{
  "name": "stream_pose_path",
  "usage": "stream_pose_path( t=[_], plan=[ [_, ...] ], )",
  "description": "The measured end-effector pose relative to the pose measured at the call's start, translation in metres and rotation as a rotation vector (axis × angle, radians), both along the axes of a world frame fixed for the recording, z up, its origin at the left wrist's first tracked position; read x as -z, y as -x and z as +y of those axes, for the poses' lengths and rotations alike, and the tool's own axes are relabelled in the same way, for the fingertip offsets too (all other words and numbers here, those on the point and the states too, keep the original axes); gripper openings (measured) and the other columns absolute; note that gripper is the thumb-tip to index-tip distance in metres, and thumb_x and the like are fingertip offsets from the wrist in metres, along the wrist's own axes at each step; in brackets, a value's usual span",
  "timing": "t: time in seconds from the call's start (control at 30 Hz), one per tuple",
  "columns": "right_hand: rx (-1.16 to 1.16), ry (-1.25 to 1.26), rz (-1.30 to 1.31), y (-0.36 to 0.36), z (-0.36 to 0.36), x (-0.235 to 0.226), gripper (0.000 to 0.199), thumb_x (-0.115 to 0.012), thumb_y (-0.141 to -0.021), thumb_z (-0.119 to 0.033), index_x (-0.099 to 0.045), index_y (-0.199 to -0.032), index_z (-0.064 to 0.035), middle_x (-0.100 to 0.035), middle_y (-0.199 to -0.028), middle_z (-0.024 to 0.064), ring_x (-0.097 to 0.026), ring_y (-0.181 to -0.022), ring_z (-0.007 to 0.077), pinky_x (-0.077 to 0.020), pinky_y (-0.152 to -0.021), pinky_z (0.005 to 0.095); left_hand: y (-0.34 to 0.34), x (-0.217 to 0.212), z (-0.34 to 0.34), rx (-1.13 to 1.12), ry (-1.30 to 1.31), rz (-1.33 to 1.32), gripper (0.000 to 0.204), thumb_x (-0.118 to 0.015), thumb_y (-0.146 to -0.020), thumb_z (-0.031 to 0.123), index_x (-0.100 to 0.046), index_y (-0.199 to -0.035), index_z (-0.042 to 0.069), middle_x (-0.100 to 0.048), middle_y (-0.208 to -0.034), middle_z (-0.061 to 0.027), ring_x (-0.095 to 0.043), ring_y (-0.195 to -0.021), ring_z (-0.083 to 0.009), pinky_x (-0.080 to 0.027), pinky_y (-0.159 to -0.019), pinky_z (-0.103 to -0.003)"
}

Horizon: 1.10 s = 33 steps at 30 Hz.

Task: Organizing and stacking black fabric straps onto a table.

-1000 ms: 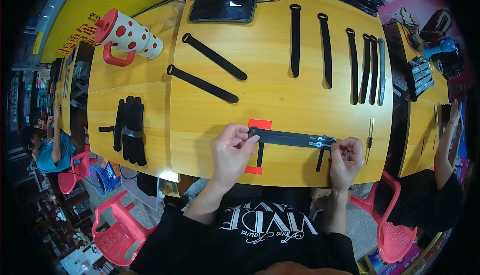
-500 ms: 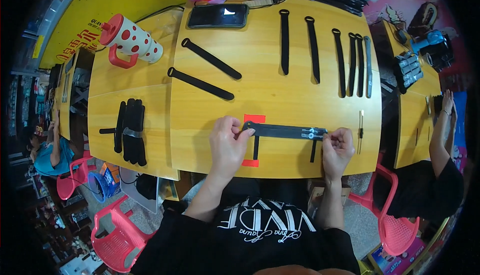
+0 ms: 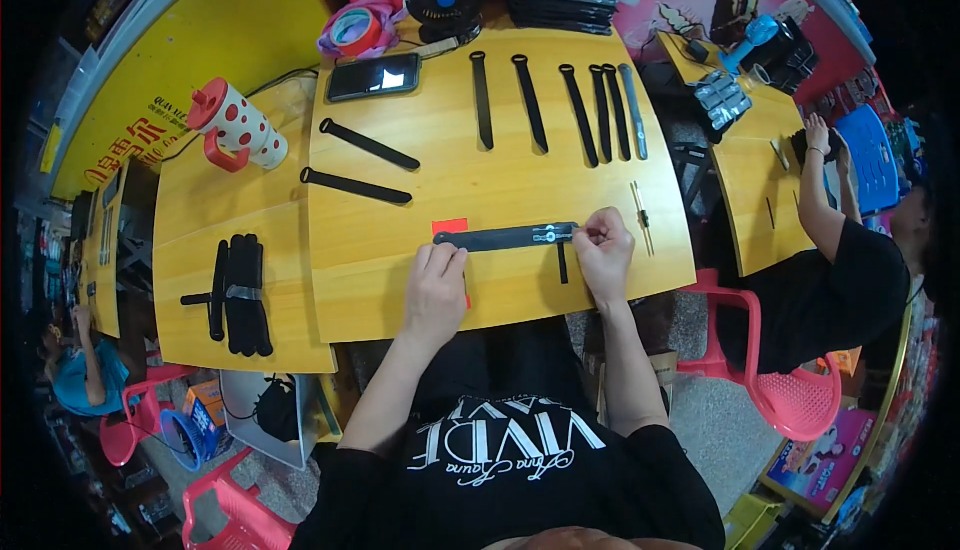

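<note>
Two bare hands on one dark strap [image 3: 500,241]. It spans the gap between them, long axis running left to right across the person's front, roughly along the table's near edge. Its rounded end points to the left hand [image 3: 438,290]; the end with the pale printed patch [image 3: 552,234] points to the right hand [image 3: 607,250].

Right hand: thumb and forefinger pinch the strap's tip, other fingers curled. Left hand: fingers bent, fingertips at the rounded end; from where I stand, cannot tell if it grips or only presses. Also cannot tell whether the strap lies flat on the yellow table [image 3: 390,280] or just above it.

Just beyond the left fingertips, a red tape mark [image 3: 450,226]. Left of the right hand, a short black strip [image 3: 562,262] sticks out from under the strap, pointing toward the body, crosswise to it. Just beyond and right of the right hand, a slender tool [image 3: 642,218], long axis running away from the person. Farther beyond the left hand, two loose black straps [image 3: 357,186] slant, ring ends pointing up-left. Well left of that hand, a black bundle [image 3: 247,295] with a band round it.
</note>
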State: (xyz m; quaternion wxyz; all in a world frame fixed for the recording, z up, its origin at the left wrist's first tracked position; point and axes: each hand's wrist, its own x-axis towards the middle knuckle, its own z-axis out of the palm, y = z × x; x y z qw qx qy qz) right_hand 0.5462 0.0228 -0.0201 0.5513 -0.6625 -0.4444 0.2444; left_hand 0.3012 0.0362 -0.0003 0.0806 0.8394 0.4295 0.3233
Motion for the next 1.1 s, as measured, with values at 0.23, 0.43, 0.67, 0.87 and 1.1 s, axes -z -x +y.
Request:
stream_pose_path(
  t=[0.23,0.43,0.67,0.87,1.1],
  plan=[
    [0.058,-0.046,-0.076,-0.003,-0.001,0.003,0.015,-0.063,-0.074,0.007,-0.05,-0.076,-0.0006,-0.051,-0.063,0.0032,-0.053,-0.057,0.0094,-0.0425,-0.052,0.0249,0.001,-0.007,0.003,0.031,0.086,0.065,0.024,-0.06,-0.075,-0.004,-0.066,-0.098,-0.005,-0.061,-0.097,-0.0152,-0.056,-0.093,-0.0322,-0.048,-0.084,-0.04],
    [0.151,-0.032,-0.225,0.009,-0.014,-0.004,0.01,-0.064,-0.079,0.004,-0.056,-0.083,0.0009,-0.057,-0.068,0.0106,-0.058,-0.062,0.018,-0.0462,-0.056,0.0304,-0.024,-0.01,-0.01,0.205,-0.029,0.103,0.034,-0.06,-0.081,0.004,-0.061,-0.114,-0.004,-0.058,-0.121,-0.0187,-0.053,-0.113,-0.037,-0.043,-0.093,-0.044],
    [-0.301,-0.048,-0.981,0.044,-0.052,-0.017,0.044,-0.068,-0.083,-0.021,-0.059,-0.123,-0.0041,-0.056,-0.13,0.0137,-0.052,-0.121,0.0316,-0.0408,-0.09,0.0435,-0.043,0.007,-0.013,0.275,0.04,0.185,0.041,-0.058,-0.09,0.014,-0.055,-0.126,-0.005,-0.05,-0.139,-0.0199,-0.044,-0.13,-0.0409,-0.037,-0.101,-0.048],
    [-0.195,0.133,-1.087,0.009,-0.057,-0.021,0.054,-0.071,-0.08,-0.03,-0.058,-0.126,-0.0051,-0.052,-0.138,0.01,-0.048,-0.125,0.0301,-0.0369,-0.091,0.0488,-0.045,-0.001,-0.012,0.25,0.09,0.232,0.041,-0.06,-0.09,0.019,-0.056,-0.125,-0.002,-0.051,-0.138,-0.0192,-0.045,-0.129,-0.0383,-0.037,-0.101,-0.049],
    [-0.215,0.076,-0.952,0.005,-0.046,-0.016,0.043,-0.067,-0.084,-0.023,-0.059,-0.121,-0.0032,-0.058,-0.128,0.013,-0.051,-0.121,0.0312,-0.0392,-0.091,0.0468,-0.045,-0.006,-0.01,0.219,0.104,0.228,0.041,-0.065,-0.087,0.017,-0.057,-0.123,0.0,-0.053,-0.136,-0.0168,-0.048,-0.127,-0.0363,-0.037,-0.097,-0.045]
  ],
)
